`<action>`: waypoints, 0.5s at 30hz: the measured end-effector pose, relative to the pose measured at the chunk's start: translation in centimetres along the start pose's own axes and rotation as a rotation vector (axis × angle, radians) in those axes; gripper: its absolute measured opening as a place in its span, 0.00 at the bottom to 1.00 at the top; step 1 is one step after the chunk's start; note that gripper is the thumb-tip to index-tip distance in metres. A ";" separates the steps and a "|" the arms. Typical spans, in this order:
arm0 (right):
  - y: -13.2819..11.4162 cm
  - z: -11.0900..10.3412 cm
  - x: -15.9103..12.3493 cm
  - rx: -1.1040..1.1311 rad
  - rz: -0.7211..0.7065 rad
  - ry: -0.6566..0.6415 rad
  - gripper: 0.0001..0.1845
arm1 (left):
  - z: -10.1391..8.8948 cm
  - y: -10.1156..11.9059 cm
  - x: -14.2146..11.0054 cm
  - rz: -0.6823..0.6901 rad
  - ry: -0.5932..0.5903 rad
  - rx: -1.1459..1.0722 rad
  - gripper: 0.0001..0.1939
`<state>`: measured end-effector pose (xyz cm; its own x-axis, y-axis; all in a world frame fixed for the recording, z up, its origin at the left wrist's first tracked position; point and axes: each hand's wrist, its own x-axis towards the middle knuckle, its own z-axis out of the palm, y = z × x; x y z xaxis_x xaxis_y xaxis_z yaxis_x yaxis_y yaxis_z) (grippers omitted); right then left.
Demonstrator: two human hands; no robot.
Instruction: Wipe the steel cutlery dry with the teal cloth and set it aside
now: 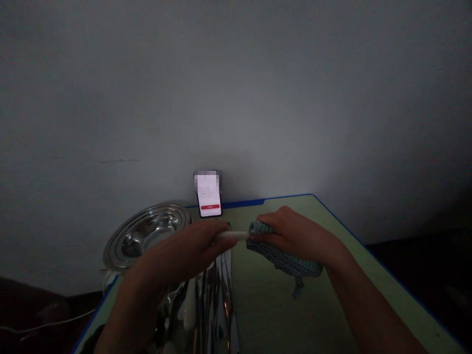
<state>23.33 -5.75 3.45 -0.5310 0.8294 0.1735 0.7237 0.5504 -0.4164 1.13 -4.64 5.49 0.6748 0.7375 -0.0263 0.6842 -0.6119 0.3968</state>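
Observation:
My left hand (204, 241) is closed around one end of a white-handled utensil (240, 236), held level above the table. The utensil's other end goes into a blue-green checked cloth (283, 258), so its kind is hidden. My right hand (291, 231) grips the cloth around that end, and the loose part hangs below the fingers. Under my left forearm lies a row of metal cutlery (216, 295), with another white handle (190, 307) among it.
Shiny metal bowls or basins (158, 228), nested together, stand at the table's back left. A lit phone (210, 196) leans upright against the grey wall (258, 98). The pale green table (280, 319) has a blue edge. A white cable (55, 322) runs at lower left.

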 end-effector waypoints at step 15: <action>-1.0 0.6 1.3 0.706 0.293 0.750 0.18 | -1.0 0.8 -0.3 0.047 0.119 -0.183 0.18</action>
<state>21.68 -5.27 3.51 0.2023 0.8996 0.3871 0.2323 0.3399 -0.9113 1.15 -5.06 6.75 0.6595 0.7449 0.1005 0.5843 -0.5922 0.5549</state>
